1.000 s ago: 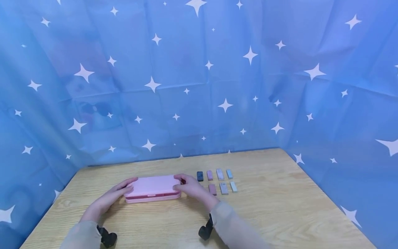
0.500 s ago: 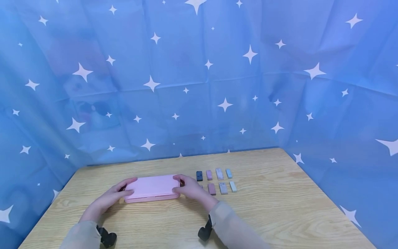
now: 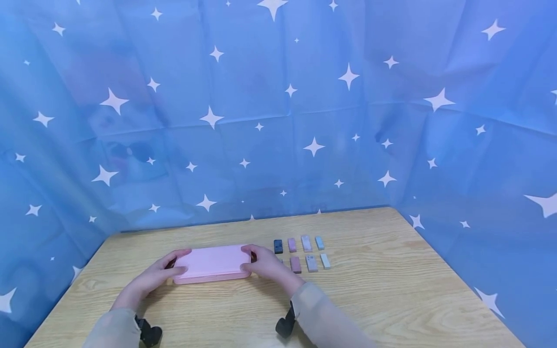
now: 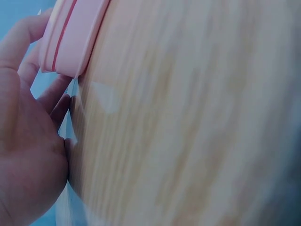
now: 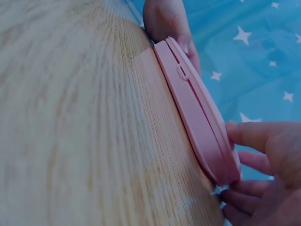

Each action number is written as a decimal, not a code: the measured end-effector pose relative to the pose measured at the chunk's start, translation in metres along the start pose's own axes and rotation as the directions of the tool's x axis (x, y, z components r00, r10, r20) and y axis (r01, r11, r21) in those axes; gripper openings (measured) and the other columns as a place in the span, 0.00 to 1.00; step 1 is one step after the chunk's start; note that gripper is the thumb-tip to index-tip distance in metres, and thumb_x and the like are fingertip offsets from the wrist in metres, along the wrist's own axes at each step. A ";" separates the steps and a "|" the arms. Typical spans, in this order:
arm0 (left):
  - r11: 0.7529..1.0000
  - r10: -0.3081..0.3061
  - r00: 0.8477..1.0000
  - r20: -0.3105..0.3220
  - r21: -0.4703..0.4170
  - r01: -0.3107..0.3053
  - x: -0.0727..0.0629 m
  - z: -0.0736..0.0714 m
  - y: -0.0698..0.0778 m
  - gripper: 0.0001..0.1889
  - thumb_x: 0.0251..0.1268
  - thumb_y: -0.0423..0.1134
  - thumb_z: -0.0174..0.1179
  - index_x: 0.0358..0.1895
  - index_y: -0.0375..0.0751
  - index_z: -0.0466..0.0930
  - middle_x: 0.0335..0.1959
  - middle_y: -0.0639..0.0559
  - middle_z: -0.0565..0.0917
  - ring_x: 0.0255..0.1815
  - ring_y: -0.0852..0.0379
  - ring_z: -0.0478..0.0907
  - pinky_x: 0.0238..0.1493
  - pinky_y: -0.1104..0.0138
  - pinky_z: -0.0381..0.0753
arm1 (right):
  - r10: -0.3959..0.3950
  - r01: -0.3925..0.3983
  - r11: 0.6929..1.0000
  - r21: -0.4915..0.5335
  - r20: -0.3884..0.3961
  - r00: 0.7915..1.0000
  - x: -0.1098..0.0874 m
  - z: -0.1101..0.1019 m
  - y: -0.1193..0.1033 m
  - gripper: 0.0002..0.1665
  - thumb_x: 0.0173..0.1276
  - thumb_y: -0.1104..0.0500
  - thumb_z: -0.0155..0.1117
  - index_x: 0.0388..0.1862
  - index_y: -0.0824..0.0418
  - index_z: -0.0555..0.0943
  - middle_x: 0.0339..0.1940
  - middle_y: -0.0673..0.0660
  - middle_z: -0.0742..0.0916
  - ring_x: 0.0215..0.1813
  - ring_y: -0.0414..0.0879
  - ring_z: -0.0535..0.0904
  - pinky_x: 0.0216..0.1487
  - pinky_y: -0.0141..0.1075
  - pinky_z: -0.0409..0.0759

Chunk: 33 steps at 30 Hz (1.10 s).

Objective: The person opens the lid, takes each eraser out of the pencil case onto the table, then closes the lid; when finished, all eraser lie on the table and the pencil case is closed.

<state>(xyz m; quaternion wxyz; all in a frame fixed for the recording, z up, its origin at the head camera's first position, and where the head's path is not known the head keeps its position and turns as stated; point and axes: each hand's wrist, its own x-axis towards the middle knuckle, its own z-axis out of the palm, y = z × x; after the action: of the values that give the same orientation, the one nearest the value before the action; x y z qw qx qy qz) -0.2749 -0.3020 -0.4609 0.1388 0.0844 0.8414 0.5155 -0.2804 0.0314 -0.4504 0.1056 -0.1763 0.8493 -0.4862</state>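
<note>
A long pink case (image 3: 212, 262) with rounded corners lies on the wooden table. Its lid is down nearly flush, and a thin red slit shows between lid and base in the right wrist view, beside a small front clasp (image 5: 182, 72). My left hand (image 3: 154, 276) holds the left end, thumb on the lid and fingers at the back corner. At the right end my right hand (image 3: 269, 262) grips the same way, its thumb on the lid and the other fingers around the end. What the case contains is hidden.
Right of the case stand two rows of small blocks, among them a dark one (image 3: 278, 246), a mauve one (image 3: 295, 265) and a pale blue one (image 3: 325, 261). My right hand partly covers one block. A blue star-patterned curtain (image 3: 261, 121) hangs behind the wooden table (image 3: 370, 290).
The case's lid has come down onto its base, and the wide dark-red gap along the front has narrowed to a slit. Both hands stay at the ends; the blocks have not moved.
</note>
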 end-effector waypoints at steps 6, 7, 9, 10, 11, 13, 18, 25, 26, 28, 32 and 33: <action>1.000 0.015 1.000 -0.004 0.020 -0.015 0.000 0.000 0.000 0.35 0.65 0.46 0.62 0.73 0.43 0.60 0.76 0.37 0.51 0.76 0.35 0.38 0.68 0.36 0.37 | 0.001 -0.001 0.999 -0.033 -0.005 1.000 -0.001 0.000 -0.001 0.29 0.65 0.57 0.68 0.65 0.57 0.75 0.63 0.58 0.78 0.63 0.52 0.74 0.59 0.45 0.75; 0.999 0.020 1.000 -0.003 0.027 -0.020 0.000 0.000 0.000 0.35 0.66 0.46 0.62 0.73 0.43 0.60 0.76 0.37 0.51 0.76 0.35 0.38 0.68 0.36 0.37 | 0.000 0.000 0.999 -0.040 -0.006 1.000 -0.001 0.001 -0.001 0.29 0.65 0.57 0.68 0.65 0.56 0.75 0.63 0.58 0.78 0.63 0.51 0.74 0.59 0.45 0.75; 0.999 0.027 1.000 -0.002 0.039 -0.027 0.000 0.000 0.000 0.35 0.65 0.46 0.62 0.73 0.43 0.61 0.76 0.37 0.51 0.76 0.35 0.38 0.69 0.37 0.37 | -0.005 0.004 0.999 -0.053 -0.009 1.000 0.000 0.001 0.000 0.30 0.64 0.57 0.68 0.65 0.56 0.75 0.63 0.57 0.79 0.61 0.50 0.75 0.58 0.44 0.76; 0.999 0.029 1.000 -0.003 0.038 -0.029 0.000 0.000 0.000 0.35 0.65 0.46 0.62 0.73 0.43 0.61 0.76 0.37 0.51 0.76 0.35 0.38 0.69 0.38 0.37 | -0.006 0.005 0.998 -0.058 -0.009 1.000 0.000 0.001 0.000 0.30 0.64 0.57 0.68 0.65 0.56 0.75 0.63 0.57 0.79 0.61 0.50 0.75 0.58 0.44 0.76; 0.999 0.030 1.000 -0.002 0.043 -0.030 0.000 0.000 0.000 0.35 0.65 0.46 0.62 0.73 0.43 0.61 0.76 0.37 0.51 0.76 0.35 0.38 0.69 0.38 0.37 | -0.007 0.006 0.998 -0.061 -0.009 1.000 -0.001 0.001 0.000 0.30 0.64 0.56 0.69 0.65 0.56 0.75 0.63 0.57 0.79 0.61 0.50 0.75 0.58 0.44 0.76; 0.998 0.034 0.999 -0.003 0.049 -0.034 0.000 0.000 0.000 0.35 0.66 0.46 0.62 0.73 0.43 0.61 0.76 0.36 0.51 0.76 0.34 0.38 0.69 0.37 0.38 | -0.011 0.010 0.998 -0.061 -0.007 1.000 -0.001 0.001 0.000 0.30 0.64 0.56 0.68 0.66 0.55 0.75 0.63 0.57 0.78 0.61 0.50 0.75 0.58 0.44 0.76; 0.997 0.045 0.999 -0.007 0.064 -0.045 -0.001 0.000 0.002 0.34 0.66 0.46 0.62 0.73 0.43 0.62 0.76 0.35 0.52 0.75 0.33 0.41 0.69 0.38 0.41 | -0.008 0.008 0.998 -0.065 -0.002 1.000 0.000 -0.001 -0.001 0.30 0.64 0.56 0.68 0.66 0.55 0.75 0.63 0.58 0.78 0.61 0.50 0.75 0.58 0.44 0.76; 0.978 0.096 0.995 -0.006 0.184 -0.094 0.004 0.002 0.012 0.32 0.66 0.49 0.61 0.71 0.46 0.66 0.74 0.34 0.56 0.74 0.30 0.45 0.67 0.35 0.47 | -0.002 0.002 0.995 -0.101 0.001 1.000 0.001 -0.012 -0.003 0.31 0.64 0.58 0.68 0.66 0.57 0.75 0.62 0.58 0.79 0.55 0.48 0.75 0.52 0.43 0.76; 0.976 0.091 0.996 -0.010 0.199 -0.087 0.004 0.003 0.014 0.32 0.66 0.50 0.61 0.71 0.47 0.66 0.74 0.34 0.56 0.74 0.30 0.45 0.66 0.34 0.47 | 0.003 -0.002 0.995 -0.104 0.006 1.000 0.001 -0.013 -0.004 0.31 0.64 0.58 0.68 0.66 0.57 0.74 0.63 0.58 0.78 0.55 0.48 0.75 0.51 0.43 0.75; 0.972 0.081 0.997 -0.018 0.225 -0.075 0.004 0.006 0.017 0.32 0.66 0.51 0.61 0.71 0.47 0.67 0.74 0.32 0.55 0.73 0.29 0.45 0.65 0.32 0.46 | 0.005 -0.004 0.994 -0.105 0.017 1.000 0.002 -0.016 -0.004 0.31 0.64 0.59 0.68 0.66 0.58 0.74 0.63 0.59 0.78 0.55 0.49 0.75 0.50 0.43 0.75; 0.966 0.058 0.998 -0.031 0.253 -0.049 0.005 0.009 0.022 0.32 0.65 0.53 0.61 0.71 0.48 0.67 0.74 0.30 0.53 0.73 0.27 0.40 0.63 0.29 0.41 | 0.022 -0.019 0.993 -0.117 0.030 0.999 0.003 -0.021 -0.004 0.31 0.64 0.58 0.68 0.66 0.58 0.74 0.63 0.59 0.78 0.60 0.51 0.74 0.54 0.44 0.75; 0.964 0.063 0.998 -0.031 0.259 -0.053 0.005 0.010 0.023 0.32 0.65 0.53 0.61 0.71 0.48 0.67 0.74 0.29 0.52 0.73 0.27 0.39 0.63 0.29 0.38 | 0.026 -0.022 0.992 -0.123 0.030 0.999 0.003 -0.022 -0.004 0.31 0.64 0.58 0.68 0.66 0.57 0.74 0.63 0.59 0.78 0.62 0.52 0.74 0.55 0.44 0.75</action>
<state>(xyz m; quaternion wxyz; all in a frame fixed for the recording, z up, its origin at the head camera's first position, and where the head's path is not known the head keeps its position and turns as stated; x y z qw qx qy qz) -0.2764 -0.2813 -0.4452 0.0954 0.1162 0.9011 0.4068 -0.2902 0.0456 -0.4361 0.1138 -0.1797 0.8779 -0.4291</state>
